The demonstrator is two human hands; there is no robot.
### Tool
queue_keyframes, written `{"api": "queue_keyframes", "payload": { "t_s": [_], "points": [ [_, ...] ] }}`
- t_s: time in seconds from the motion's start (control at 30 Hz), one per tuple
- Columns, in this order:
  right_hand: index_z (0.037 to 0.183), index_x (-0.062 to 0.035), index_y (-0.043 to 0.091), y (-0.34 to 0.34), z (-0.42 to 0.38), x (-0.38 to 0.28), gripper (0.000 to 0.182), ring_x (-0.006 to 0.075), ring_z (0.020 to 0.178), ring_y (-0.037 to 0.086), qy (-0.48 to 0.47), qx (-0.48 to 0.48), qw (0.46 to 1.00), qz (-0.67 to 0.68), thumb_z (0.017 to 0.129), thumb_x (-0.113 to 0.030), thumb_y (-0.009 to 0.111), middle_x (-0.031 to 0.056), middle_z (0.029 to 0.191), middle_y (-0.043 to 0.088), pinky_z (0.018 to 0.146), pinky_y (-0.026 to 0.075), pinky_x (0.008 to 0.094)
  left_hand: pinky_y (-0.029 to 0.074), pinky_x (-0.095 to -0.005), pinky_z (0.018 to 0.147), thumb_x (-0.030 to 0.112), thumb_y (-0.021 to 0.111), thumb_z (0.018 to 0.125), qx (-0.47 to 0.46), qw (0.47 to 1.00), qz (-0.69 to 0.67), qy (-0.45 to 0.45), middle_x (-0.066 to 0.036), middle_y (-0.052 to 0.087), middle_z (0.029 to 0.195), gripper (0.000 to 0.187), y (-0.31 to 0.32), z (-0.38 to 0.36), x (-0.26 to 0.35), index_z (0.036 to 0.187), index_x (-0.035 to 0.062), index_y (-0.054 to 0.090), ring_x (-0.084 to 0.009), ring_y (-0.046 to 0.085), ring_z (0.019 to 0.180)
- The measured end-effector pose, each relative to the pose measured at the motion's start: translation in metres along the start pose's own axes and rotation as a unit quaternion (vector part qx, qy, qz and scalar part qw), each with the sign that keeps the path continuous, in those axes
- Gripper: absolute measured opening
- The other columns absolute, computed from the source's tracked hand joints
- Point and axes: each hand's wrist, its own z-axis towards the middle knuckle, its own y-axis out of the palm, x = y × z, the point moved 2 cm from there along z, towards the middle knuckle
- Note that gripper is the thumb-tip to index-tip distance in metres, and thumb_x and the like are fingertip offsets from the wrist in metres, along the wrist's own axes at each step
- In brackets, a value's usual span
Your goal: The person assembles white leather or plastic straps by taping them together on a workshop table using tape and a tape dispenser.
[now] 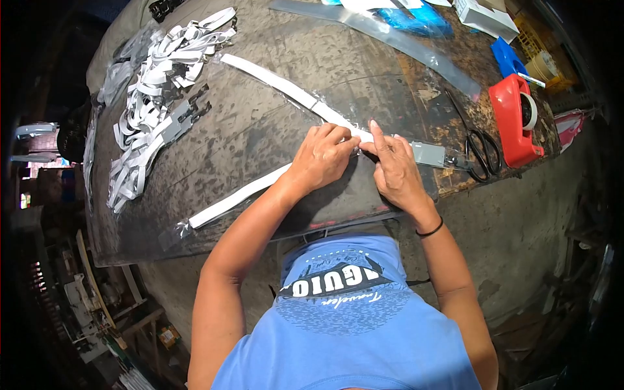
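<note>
Two long white straps in clear plastic meet under my hands: the upper strap [279, 83] runs to the back left, the lower strap [224, 203] to the front left. My left hand [323, 156] is closed, its thumb and fingers pinching the plastic-covered strap where they join. Right beside it, my right hand [393, 166] presses its thumb to the same spot, with the index finger raised and apart. A grey flat piece with a black clip [429, 155] sticks out in plastic to the right of my right hand.
A heap of white straps [153, 104] with black clips lies at the left. Black scissors [482, 151] and a red tape dispenser [513, 123] are at the right. A long clear plastic sleeve [403, 49], blue plastic [416, 23] and a white box [484, 19] lie at the back.
</note>
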Motion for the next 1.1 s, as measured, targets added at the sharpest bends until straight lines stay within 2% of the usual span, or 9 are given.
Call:
{"api": "queue_keyframes", "payload": {
  "t_s": [0.2, 0.27, 0.33, 0.37, 0.5, 0.6, 0.77, 0.9, 1.1],
  "points": [
    [0.15, -0.0053, 0.029, -0.009, 0.007, 0.004, 0.077, 0.0279, 0.111, 0.055, 0.007, 0.006, 0.999, 0.053, 0.078, 0.003, 0.054, 0.009, 0.112, 0.067, 0.104, 0.037, 0.0444, 0.042, -0.0367, 0.079, 0.008, 0.064, 0.079, 0.022, 0.998, 0.056, 0.01, -0.002, 0.061, 0.104, 0.031, 0.005, -0.008, 0.003, 0.109, 0.0106, 0.067, -0.0218, 0.057, 0.1],
    [0.141, -0.0058, 0.045, -0.017, 0.014, 0.009, 0.059, 0.0291, 0.104, 0.059, 0.143, 0.047, 0.966, 0.211, 0.083, -0.003, 0.057, 0.0128, 0.109, 0.066, 0.096, 0.044, 0.0393, 0.042, -0.0368, 0.079, 0.008, 0.063, 0.079, 0.021, 0.998, 0.056, 0.008, -0.002, 0.061, 0.105, 0.032, 0.004, -0.009, 0.003, 0.111, 0.0107, 0.066, -0.0219, 0.057, 0.1],
    [0.105, -0.0018, 0.062, -0.02, 0.023, 0.027, 0.02, 0.0249, 0.092, 0.064, 0.15, 0.082, 0.954, 0.245, 0.086, -0.01, 0.062, 0.0139, 0.101, 0.064, 0.084, 0.049, 0.0339, 0.042, -0.0369, 0.08, 0.008, 0.063, 0.079, 0.019, 0.998, 0.057, 0.007, -0.002, 0.06, 0.106, 0.033, 0.005, -0.009, 0.003, 0.112, 0.0108, 0.065, -0.022, 0.056, 0.101],
    [0.1, -0.0011, 0.062, -0.027, 0.031, 0.03, 0.017, 0.0228, 0.088, 0.062, 0.155, 0.037, 0.958, 0.238, 0.087, -0.012, 0.062, 0.0128, 0.097, 0.064, 0.08, 0.049, 0.0335, 0.042, -0.037, 0.08, 0.008, 0.063, 0.079, 0.024, 0.998, 0.054, 0.009, -0.002, 0.06, 0.106, 0.033, 0.005, -0.009, 0.002, 0.112, 0.0108, 0.065, -0.0219, 0.056, 0.101],
    [0.089, -0.0004, 0.057, -0.038, 0.061, 0.034, 0.015, 0.0099, 0.075, 0.051, 0.173, -0.137, 0.94, 0.259, 0.09, -0.014, 0.062, 0.001, 0.08, 0.054, 0.068, 0.043, 0.0256, 0.043, -0.0384, 0.085, 0.004, 0.063, 0.077, -0.009, 0.999, 0.031, -0.013, -0.005, 0.061, 0.109, 0.041, 0.005, -0.011, 0.001, 0.117, 0.012, 0.065, -0.0257, 0.057, 0.106],
    [0.086, -0.0008, 0.056, -0.039, 0.08, 0.038, 0.016, 0.01, 0.072, 0.049, 0.125, -0.284, 0.928, 0.208, 0.088, -0.015, 0.062, 0.0014, 0.076, 0.054, 0.065, 0.042, 0.0269, 0.043, -0.0383, 0.085, 0.005, 0.063, 0.078, -0.009, 0.999, 0.037, -0.012, -0.005, 0.061, 0.11, 0.039, 0.005, -0.012, 0.0, 0.116, 0.0123, 0.065, -0.0249, 0.057, 0.107],
    [0.086, 0.0004, 0.058, -0.031, 0.101, 0.042, 0.02, 0.0198, 0.074, 0.055, 0.105, -0.383, 0.905, 0.155, 0.08, -0.019, 0.058, 0.0107, 0.077, 0.06, 0.068, 0.045, 0.0345, 0.043, -0.0386, 0.086, 0.006, 0.062, 0.079, -0.006, 1.0, 0.021, -0.015, -0.004, 0.062, 0.108, 0.035, 0.006, -0.013, 0.0, 0.113, 0.0122, 0.065, -0.0236, 0.057, 0.108],
    [0.086, 0.0, 0.059, -0.026, 0.11, 0.041, 0.021, 0.0202, 0.073, 0.056, 0.108, -0.434, 0.887, 0.12, 0.079, -0.019, 0.058, 0.0111, 0.076, 0.06, 0.068, 0.045, 0.0346, 0.042, -0.0351, 0.079, 0.008, 0.061, 0.08, 0.049, 0.999, 0.017, 0.017, -0.003, 0.06, 0.094, 0.024, 0.005, -0.013, -0.001, 0.104, 0.009, 0.063, -0.0203, 0.058, 0.098],
    [0.083, -0.0014, 0.059, -0.02, 0.117, 0.04, 0.014, 0.0136, 0.068, 0.049, 0.081, -0.457, 0.879, 0.106, 0.082, -0.015, 0.062, 0.0039, 0.07, 0.057, 0.062, 0.041, 0.0322, 0.045, -0.038, 0.088, 0.004, 0.062, 0.077, 0.03, 0.999, -0.016, -0.006, -0.005, 0.064, 0.103, 0.028, 0.006, -0.016, -0.002, 0.105, 0.0074, 0.065, -0.024, 0.059, 0.105]
  ]
}}
